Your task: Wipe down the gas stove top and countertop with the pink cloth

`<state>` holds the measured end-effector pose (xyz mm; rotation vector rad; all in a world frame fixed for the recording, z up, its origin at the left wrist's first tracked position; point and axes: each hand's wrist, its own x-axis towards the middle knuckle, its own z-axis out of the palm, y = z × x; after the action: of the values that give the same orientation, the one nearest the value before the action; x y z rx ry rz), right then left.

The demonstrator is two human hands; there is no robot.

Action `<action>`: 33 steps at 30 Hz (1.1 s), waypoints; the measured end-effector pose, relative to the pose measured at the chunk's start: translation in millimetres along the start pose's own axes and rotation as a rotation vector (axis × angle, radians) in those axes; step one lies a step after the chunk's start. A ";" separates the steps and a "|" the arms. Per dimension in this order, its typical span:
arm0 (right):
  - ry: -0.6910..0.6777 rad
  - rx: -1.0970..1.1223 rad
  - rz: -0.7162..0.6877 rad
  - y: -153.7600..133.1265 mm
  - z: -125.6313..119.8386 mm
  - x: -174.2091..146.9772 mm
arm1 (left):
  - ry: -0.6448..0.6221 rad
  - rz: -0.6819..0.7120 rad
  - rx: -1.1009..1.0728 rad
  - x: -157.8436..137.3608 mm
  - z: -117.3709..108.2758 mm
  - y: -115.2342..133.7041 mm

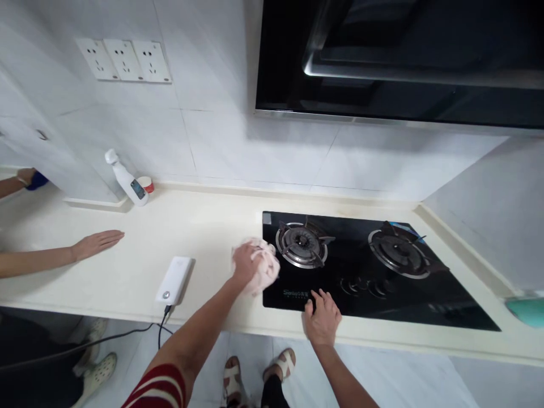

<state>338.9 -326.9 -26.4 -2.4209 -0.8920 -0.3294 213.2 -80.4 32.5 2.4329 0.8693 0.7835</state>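
My left hand (245, 264) is closed on a crumpled pale pink cloth (267, 267), pressed down where the cream countertop (212, 226) meets the left edge of the black gas stove (323, 283). Part of the cloth is hidden under the fingers. On the stove's front edge, beside the printed lettering, rests my right hand (323, 318), fingers stretched out and holding nothing. Just right of the cloth sits the left burner (301, 243) with its dark pan support.
A white power bank (174, 280) with a black cable lies left of my arm. Behind stand a white spray bottle (127, 180) and a red-and-white roll (146, 184). At left, another person's hand (97, 242) lies flat on the counter. A range hood (399, 62) hangs above.
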 end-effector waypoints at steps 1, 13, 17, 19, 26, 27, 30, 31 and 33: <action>0.000 0.005 0.002 0.6 0.3 0.0 | -0.034 0.005 0.003 -3.1 12.9 13.6; 0.000 0.048 -0.002 5.4 3.9 -0.1 | -0.328 0.315 0.155 -142.2 -21.8 26.3; -0.003 0.052 0.008 2.2 1.2 0.8 | -0.285 0.192 0.291 -162.8 -67.0 -12.6; -0.006 0.058 0.015 -0.5 -0.2 1.0 | -0.216 0.083 0.393 -162.2 -87.5 -34.1; 0.020 0.154 0.053 2.9 -2.0 4.6 | -0.055 -0.071 0.539 -155.9 -97.1 -54.0; 0.047 0.196 0.066 2.3 -3.8 6.7 | -0.057 -0.084 0.527 -156.2 -90.1 -47.2; 0.140 0.345 0.104 -15.9 -14.2 12.3 | -0.105 -0.072 0.442 -155.2 -62.7 -18.7; 0.141 0.404 0.093 -28.6 -18.5 12.3 | -0.131 -0.038 0.392 -153.3 -52.7 -8.1; 0.053 0.515 0.009 -61.0 -26.2 7.7 | -0.158 0.019 0.276 -146.8 -33.8 11.0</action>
<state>303.4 -298.5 22.6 -1.9322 -0.8226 -0.1354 102.1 -180.5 11.0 2.7025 0.9470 0.4957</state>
